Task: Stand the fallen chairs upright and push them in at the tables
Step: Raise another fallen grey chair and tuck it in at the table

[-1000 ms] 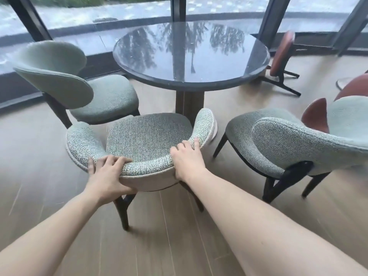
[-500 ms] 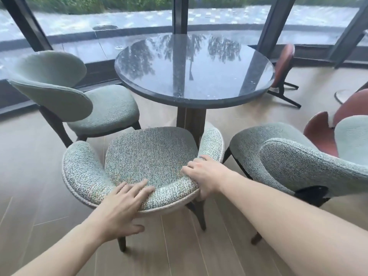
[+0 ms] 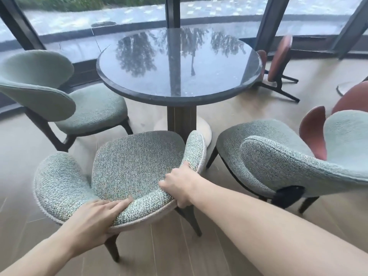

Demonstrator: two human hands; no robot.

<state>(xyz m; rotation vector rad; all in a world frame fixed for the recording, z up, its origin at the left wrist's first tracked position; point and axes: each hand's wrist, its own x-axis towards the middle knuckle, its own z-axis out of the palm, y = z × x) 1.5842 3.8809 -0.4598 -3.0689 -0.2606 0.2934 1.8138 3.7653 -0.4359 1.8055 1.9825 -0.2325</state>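
- In front of the round table [image 3: 199, 97], a green chair [image 3: 137, 166] stands up on its legs, with its seat facing the table's post.
- The front edge of that seat is close to the post and the pale round foot under the table. The seat is not under the table top.
- The left hand [image 3: 93, 218] holds the curved back of the green chair, near the middle. Its fingers [image 3: 117, 205] lie flat over the top of the fuzzy back and bend a little over the edge. The thumb goes under the back, so the hand grips the chair.
- The right hand [image 3: 180, 186] holds the same curved back further round, on the right side. Its fingers curl over the top and inside of the back, and the thumb tucks under the pale rim. This hand grips the chair too.
- Both arms are bare and reach forward from the bottom of the view.
- A second green chair [image 3: 93, 108] stands on the left of the table. It is upright, with its seat turned toward the table.
- A third green chair [image 3: 278, 162] stands on the right, near the held chair but not touching it. It is upright as well.
- Behind the third chair there is a reddish chair [image 3: 312, 132], partly hidden.
- Another reddish chair [image 3: 279, 56] sits past the far side of the table, near the big windows [image 3: 119, 12]. I cannot tell if it is standing right.
- The floor [image 3: 179, 255] is pale wood planks.
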